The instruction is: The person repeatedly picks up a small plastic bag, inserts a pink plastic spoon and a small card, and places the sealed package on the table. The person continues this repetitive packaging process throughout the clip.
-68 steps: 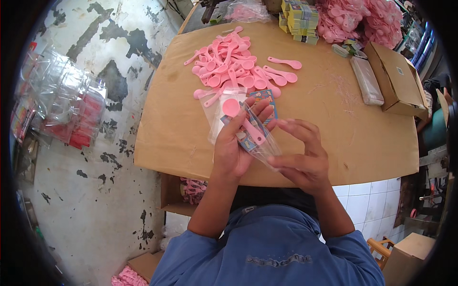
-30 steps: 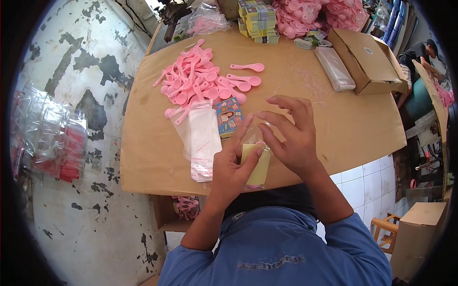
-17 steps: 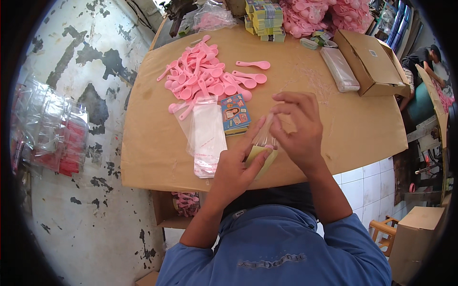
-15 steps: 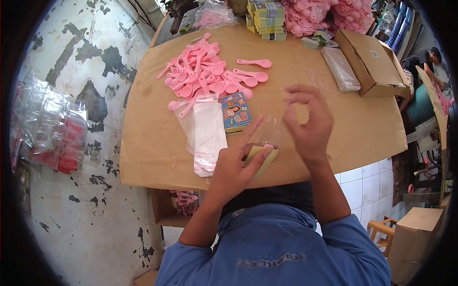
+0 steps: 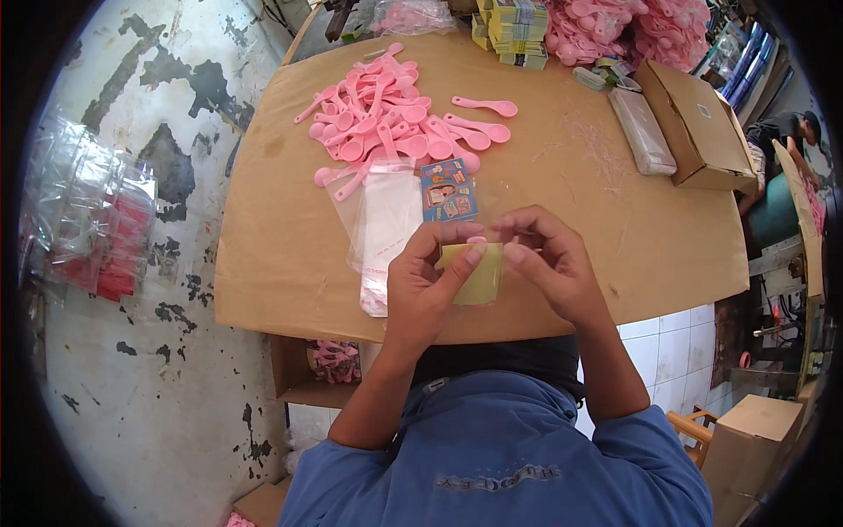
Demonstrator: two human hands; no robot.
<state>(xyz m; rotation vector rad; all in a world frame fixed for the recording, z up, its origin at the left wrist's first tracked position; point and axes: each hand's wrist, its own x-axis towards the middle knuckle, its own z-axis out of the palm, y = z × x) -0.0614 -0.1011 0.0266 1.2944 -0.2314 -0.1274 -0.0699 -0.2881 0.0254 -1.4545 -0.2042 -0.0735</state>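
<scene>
My left hand (image 5: 423, 279) is closed on a small yellow-green card (image 5: 481, 279) in a clear plastic bag, thumb flat on its face. A bit of pink plastic (image 5: 476, 239) shows at the card's top edge; the rest of it is hidden. My right hand (image 5: 562, 268) pinches at the top right corner of the bag, its fingers curled. Just beyond lies a blue illustrated card stack (image 5: 449, 190). Beside my left hand is a stack of clear plastic bags (image 5: 386, 228). A heap of pink measuring spoons (image 5: 378, 119) spreads behind them.
Three loose pink spoons (image 5: 486, 106) lie right of the heap. Bundled yellow cards (image 5: 518, 31), bagged pink spoons (image 5: 606, 31), a wrapped clear pack (image 5: 642, 132) and a cardboard box (image 5: 694, 123) line the far side. Another person (image 5: 781, 140) is at the far right.
My right hand has come down and left from above the table to the bag's top corner. My left hand has turned the card more upright and facing me.
</scene>
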